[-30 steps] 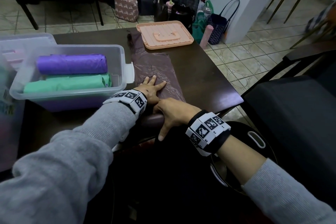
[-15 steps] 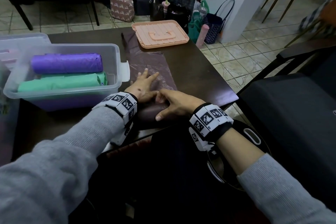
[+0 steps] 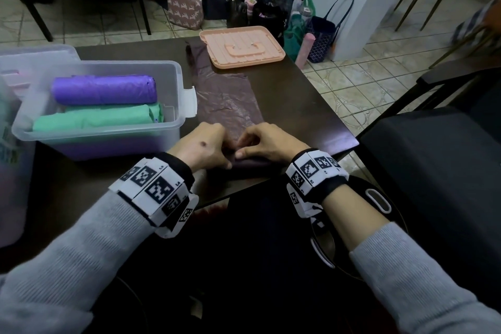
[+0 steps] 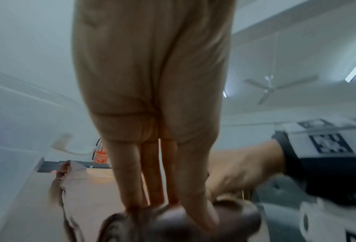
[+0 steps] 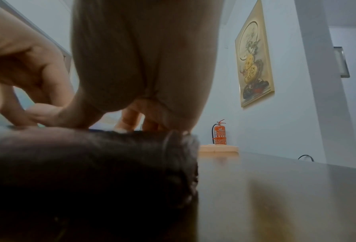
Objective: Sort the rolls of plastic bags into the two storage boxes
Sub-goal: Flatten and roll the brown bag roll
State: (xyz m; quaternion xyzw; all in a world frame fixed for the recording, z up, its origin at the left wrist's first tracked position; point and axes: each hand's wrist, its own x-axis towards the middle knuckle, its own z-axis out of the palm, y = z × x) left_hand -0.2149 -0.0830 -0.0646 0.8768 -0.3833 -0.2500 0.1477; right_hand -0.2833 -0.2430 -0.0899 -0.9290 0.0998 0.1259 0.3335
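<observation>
Roll (image 3: 250, 164) axis runs left-right under both our hands, left hand (image 3: 202, 145) and right hand (image 3: 267, 141) curled on it, probably gripping; box (image 3: 173, 122) nearer left.

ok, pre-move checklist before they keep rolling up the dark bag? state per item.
1. Both hands on the roll: left hand and right hand grip the dark roll with curled fingers. ok.
2. Unrolled dark bag strip lies flat on the table: ok, lightly wrinkled.
3. Strip's far end clear: tucked under the peach lid. not ok.
4. Clear box open, with room: holds purple roll and green roll; space left, cannot tell.
5. Roll wound evenly: cannot tell, blurred.
</observation>
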